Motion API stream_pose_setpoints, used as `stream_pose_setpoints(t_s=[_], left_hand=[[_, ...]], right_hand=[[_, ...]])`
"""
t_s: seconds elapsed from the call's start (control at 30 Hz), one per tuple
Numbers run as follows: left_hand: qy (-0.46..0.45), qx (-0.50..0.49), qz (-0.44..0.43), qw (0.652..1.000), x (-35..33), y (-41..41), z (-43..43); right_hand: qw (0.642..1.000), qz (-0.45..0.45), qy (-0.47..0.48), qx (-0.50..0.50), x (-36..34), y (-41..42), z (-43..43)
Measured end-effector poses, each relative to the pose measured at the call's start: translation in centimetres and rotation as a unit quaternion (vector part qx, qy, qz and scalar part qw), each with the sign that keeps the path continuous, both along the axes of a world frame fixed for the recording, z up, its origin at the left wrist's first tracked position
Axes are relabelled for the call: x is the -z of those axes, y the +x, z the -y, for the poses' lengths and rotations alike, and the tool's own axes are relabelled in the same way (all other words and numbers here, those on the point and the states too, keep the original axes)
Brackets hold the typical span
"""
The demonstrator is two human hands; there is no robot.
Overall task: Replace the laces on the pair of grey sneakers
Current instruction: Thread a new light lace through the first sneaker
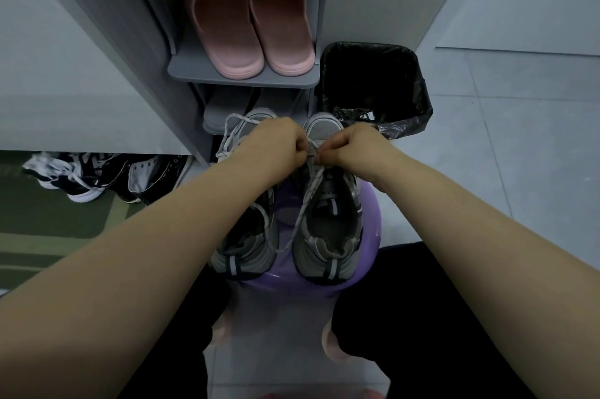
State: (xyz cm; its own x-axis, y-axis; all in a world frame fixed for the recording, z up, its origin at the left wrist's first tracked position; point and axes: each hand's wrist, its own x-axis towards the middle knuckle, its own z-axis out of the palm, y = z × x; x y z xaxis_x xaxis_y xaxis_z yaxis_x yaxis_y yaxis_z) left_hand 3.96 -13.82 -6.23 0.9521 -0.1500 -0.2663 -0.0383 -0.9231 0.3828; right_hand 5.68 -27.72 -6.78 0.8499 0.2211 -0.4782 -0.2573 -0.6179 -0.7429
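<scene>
Two grey sneakers stand side by side on a purple stool (367,204), heels toward me. Over the forefoot of the right sneaker (328,220), my left hand (276,142) and my right hand (354,148) meet, each pinching the white speckled lace (306,200) near the lower eyelets. One lace end trails back across the shoe's opening toward the heel. The left sneaker (246,246) lies partly under my left forearm; a loose loop of its lace (233,126) shows beyond its toe.
A grey shoe rack (243,77) stands just behind the stool, with pink slippers (246,25) on its shelf. A bin with a black liner (373,87) sits right of it. Black-and-white sneakers (97,174) lie on a green mat at left. My knees flank the stool.
</scene>
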Motion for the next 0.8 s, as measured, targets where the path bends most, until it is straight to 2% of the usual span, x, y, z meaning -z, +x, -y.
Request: stream_pose_setpoints(t_s=[0.27,0.4,0.53,0.67,0.8], left_hand=[[0.059,0.060,-0.005,0.996,-0.9,0.4,1.0],[0.023,0.039,-0.010,0.999,-0.4,0.6,0.9],[-0.045,-0.011,-0.005,0.999,0.1,0.8,0.5],[-0.062,-0.044,-0.046,0.996,0.4,1.1,0.0],[-0.090,-0.050,-0.032,0.994,0.3,0.6,-0.1]], right_hand=[[1.000,0.021,0.005,-0.013,0.4,0.0,0.1],[1.000,0.013,0.003,-0.007,0.8,0.0,0.3],[0.999,0.044,0.003,-0.009,1.2,-0.1,0.5],[0.999,0.043,0.023,0.004,1.7,0.0,0.4],[0.999,0.048,0.024,-0.003,1.6,-0.2,0.4]])
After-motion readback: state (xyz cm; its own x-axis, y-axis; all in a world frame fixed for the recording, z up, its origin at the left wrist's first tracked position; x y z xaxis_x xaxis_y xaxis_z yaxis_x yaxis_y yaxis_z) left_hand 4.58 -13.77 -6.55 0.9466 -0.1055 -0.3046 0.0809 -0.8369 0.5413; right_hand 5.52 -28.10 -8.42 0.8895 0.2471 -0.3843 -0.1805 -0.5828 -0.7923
